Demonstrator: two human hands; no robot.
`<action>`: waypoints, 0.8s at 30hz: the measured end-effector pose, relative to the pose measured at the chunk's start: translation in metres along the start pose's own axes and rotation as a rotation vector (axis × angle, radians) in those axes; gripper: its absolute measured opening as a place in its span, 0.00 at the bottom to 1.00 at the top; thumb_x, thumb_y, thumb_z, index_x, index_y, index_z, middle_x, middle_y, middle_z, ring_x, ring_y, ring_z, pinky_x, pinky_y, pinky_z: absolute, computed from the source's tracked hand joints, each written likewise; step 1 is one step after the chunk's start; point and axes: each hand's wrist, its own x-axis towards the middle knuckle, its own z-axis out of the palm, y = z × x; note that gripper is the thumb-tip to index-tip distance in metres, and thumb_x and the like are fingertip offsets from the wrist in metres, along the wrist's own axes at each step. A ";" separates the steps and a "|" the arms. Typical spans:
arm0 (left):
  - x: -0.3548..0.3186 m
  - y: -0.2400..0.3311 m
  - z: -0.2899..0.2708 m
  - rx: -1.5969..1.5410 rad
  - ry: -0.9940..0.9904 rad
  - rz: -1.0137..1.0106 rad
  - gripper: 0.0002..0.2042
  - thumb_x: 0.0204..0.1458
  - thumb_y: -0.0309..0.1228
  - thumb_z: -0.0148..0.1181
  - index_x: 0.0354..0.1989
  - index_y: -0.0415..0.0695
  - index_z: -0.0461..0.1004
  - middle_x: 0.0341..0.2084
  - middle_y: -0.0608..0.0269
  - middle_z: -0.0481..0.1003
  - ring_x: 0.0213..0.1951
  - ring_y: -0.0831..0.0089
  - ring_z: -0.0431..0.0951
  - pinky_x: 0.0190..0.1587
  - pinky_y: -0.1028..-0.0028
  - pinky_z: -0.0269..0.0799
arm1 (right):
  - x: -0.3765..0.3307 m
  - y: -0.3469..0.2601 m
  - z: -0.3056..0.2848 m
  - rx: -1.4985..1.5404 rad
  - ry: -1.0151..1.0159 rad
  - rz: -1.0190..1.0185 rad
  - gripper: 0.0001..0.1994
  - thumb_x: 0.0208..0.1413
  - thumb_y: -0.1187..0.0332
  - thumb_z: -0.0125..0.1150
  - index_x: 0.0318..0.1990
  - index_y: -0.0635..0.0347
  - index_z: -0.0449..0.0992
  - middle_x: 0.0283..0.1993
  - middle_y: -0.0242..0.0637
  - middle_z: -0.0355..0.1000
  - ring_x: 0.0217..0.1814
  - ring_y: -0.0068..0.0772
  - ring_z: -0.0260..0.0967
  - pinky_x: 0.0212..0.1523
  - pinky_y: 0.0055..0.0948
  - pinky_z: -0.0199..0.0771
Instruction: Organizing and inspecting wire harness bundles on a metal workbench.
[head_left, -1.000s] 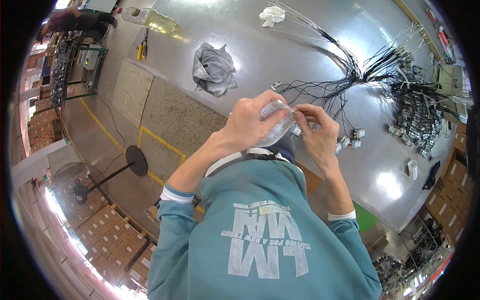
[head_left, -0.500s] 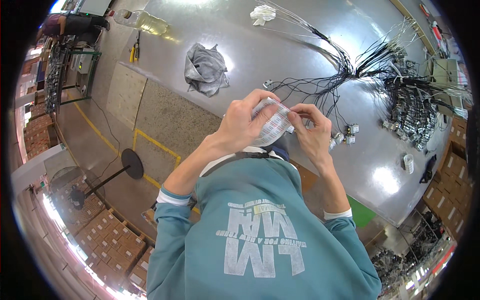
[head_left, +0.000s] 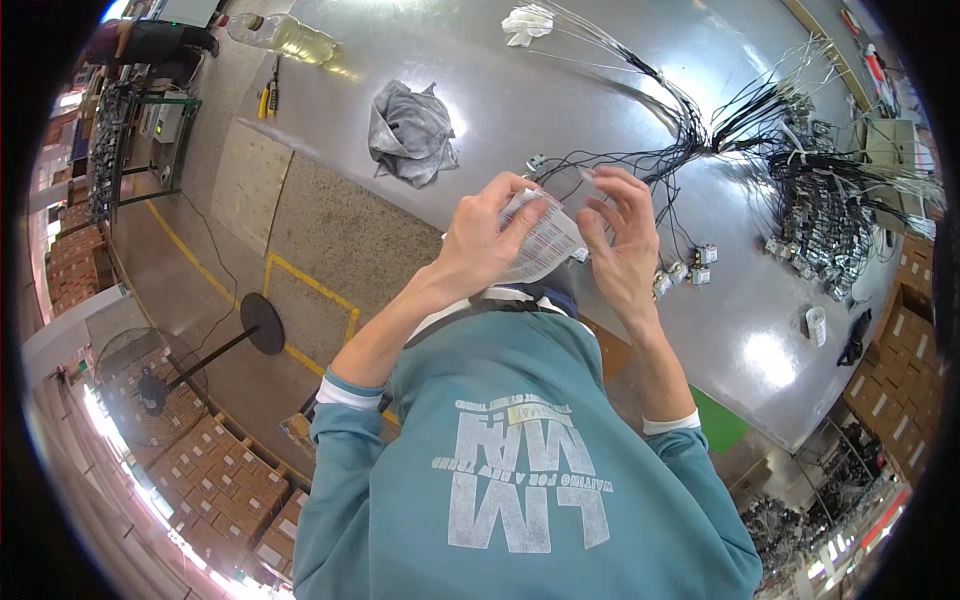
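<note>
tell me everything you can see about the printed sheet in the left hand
The printed sheet is thin, whitish and paper-like, with rows of small dark marks. It curves slightly and is held tilted, gripped between thumb and fingers of the left hand, just beyond the teal sweatshirt. The right hand is close to its right edge; contact is unclear.

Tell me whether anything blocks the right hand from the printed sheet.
Nothing visible does: the right hand is close beside the printed sheet, no object showing between. The left hand grips the sheet from the left, leaving its right edge uncovered.
</note>
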 end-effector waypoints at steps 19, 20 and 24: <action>0.000 0.000 0.005 0.138 -0.057 0.011 0.16 0.75 0.41 0.51 0.45 0.38 0.74 0.26 0.43 0.79 0.31 0.42 0.81 0.34 0.53 0.73 | 0.006 -0.005 0.016 0.212 0.044 0.143 0.44 0.58 0.78 0.74 0.77 0.54 0.51 0.65 0.48 0.71 0.53 0.36 0.82 0.56 0.35 0.82; -0.001 0.000 0.005 0.139 -0.057 0.011 0.16 0.75 0.41 0.51 0.45 0.38 0.74 0.26 0.43 0.79 0.31 0.42 0.81 0.34 0.53 0.73 | 0.005 -0.003 0.014 0.209 0.023 0.159 0.46 0.58 0.79 0.74 0.78 0.54 0.48 0.66 0.50 0.69 0.52 0.35 0.82 0.55 0.35 0.83; -0.001 0.004 -0.002 0.251 -0.101 -0.019 0.18 0.72 0.45 0.56 0.40 0.39 0.74 0.23 0.44 0.78 0.28 0.41 0.80 0.33 0.52 0.72 | 0.004 -0.002 0.011 0.257 0.020 0.202 0.49 0.57 0.80 0.75 0.79 0.53 0.45 0.66 0.50 0.67 0.50 0.34 0.82 0.51 0.32 0.85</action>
